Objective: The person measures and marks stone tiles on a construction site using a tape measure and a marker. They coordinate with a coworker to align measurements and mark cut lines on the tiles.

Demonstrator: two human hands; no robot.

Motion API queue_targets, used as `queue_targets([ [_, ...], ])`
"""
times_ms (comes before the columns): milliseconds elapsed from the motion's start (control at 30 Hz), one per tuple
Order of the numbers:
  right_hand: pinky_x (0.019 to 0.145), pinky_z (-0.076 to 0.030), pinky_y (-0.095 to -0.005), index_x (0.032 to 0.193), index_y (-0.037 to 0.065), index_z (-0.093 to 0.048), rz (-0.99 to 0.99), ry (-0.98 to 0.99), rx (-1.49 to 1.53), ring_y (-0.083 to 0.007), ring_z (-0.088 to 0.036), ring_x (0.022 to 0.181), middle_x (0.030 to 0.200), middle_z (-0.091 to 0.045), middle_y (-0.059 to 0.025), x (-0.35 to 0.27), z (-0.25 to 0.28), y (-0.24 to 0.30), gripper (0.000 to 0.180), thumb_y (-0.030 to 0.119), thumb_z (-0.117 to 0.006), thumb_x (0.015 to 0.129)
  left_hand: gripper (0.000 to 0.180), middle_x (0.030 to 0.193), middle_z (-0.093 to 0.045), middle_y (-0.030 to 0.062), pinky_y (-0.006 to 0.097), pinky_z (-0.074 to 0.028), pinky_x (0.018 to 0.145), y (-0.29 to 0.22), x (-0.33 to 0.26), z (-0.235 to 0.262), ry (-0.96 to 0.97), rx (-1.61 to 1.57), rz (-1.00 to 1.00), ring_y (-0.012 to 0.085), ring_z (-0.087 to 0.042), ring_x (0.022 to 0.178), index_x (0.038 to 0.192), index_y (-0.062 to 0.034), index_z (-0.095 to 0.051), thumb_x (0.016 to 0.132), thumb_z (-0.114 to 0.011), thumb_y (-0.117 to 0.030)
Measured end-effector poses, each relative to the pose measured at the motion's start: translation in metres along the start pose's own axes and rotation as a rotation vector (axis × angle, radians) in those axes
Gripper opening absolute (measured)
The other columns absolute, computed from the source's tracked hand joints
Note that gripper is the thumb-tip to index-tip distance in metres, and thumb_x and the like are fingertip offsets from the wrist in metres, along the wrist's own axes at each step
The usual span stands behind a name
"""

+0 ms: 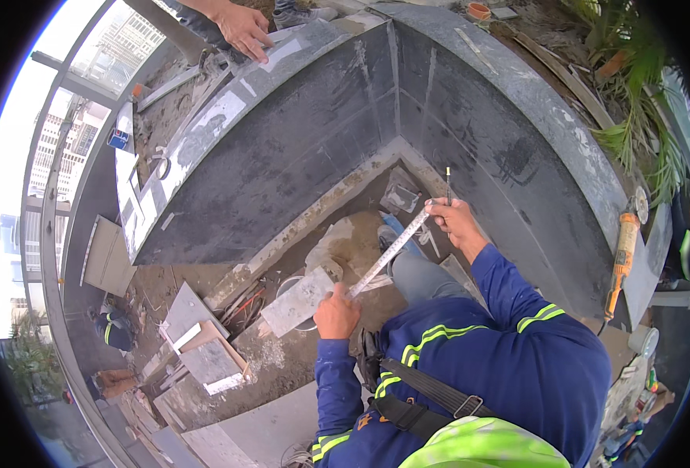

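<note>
A measuring tape (389,257) stretches slantwise between my hands, its pale marked blade pulled straight. My left hand (337,313) is closed round its lower end; any case there is hidden by the fingers. The upper end is pinched in my right hand (456,222), which also holds a thin dark pencil-like marker (448,178) pointing up. Just left of my left hand, a grey stone slab (294,303) rests over a bucket (286,285). My bent leg (423,274) is below the tape.
Dark stone-clad walls (306,148) meet in a corner ahead. On the right ledge lies an orange angle grinder (624,249). Another person's hand (243,30) is at the far left ledge, near a tape roll (161,165). Cut slabs (197,316) and hand tools (245,304) lie at left.
</note>
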State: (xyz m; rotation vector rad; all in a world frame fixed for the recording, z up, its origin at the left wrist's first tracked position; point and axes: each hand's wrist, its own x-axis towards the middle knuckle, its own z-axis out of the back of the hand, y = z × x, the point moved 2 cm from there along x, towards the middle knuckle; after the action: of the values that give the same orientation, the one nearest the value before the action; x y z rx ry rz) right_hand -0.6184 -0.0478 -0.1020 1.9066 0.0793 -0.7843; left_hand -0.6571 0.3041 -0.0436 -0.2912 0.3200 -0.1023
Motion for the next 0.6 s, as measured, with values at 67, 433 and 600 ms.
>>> queue_targets([
  [67,0.045,-0.029,-0.0188,0.114,0.000,-0.069,0.064,-0.048,0.008,-0.0029,-0.052,0.059,0.087,-0.070,-0.0015,0.062,-0.033,0.036,0.028,0.003,-0.080,0.088,0.039,0.105,-0.074,0.0201,0.056,-0.057,0.082,0.014,0.057,0.029,-0.009,0.050,0.032,0.0443,-0.073,0.096,0.114,-0.0136,-0.068,0.082,-0.081,-0.033],
  [433,0.056,-0.042,-0.0263,0.108,0.002,-0.062,0.246,-0.148,-0.176,-0.0099,-0.058,0.067,0.088,-0.073,-0.0083,0.219,-0.139,0.219,0.036,0.006,-0.086,0.082,0.045,0.100,-0.072,0.0164,0.053,-0.056,0.076,-0.015,0.292,0.154,-0.184,0.128,-0.168,0.0395,-0.073,0.093,0.133,-0.0247,-0.064,0.090,-0.077,-0.029],
  [600,0.055,-0.040,-0.0254,0.106,0.002,-0.063,0.340,-0.289,-0.236,-0.0092,-0.057,0.065,0.088,-0.073,-0.0077,0.231,-0.125,0.286,0.032,0.009,-0.086,0.084,0.057,0.110,-0.074,0.0129,0.049,-0.059,0.079,-0.053,0.381,0.199,-0.230,0.182,-0.466,0.0371,-0.073,0.094,0.148,-0.0368,-0.060,0.095,-0.072,-0.021],
])
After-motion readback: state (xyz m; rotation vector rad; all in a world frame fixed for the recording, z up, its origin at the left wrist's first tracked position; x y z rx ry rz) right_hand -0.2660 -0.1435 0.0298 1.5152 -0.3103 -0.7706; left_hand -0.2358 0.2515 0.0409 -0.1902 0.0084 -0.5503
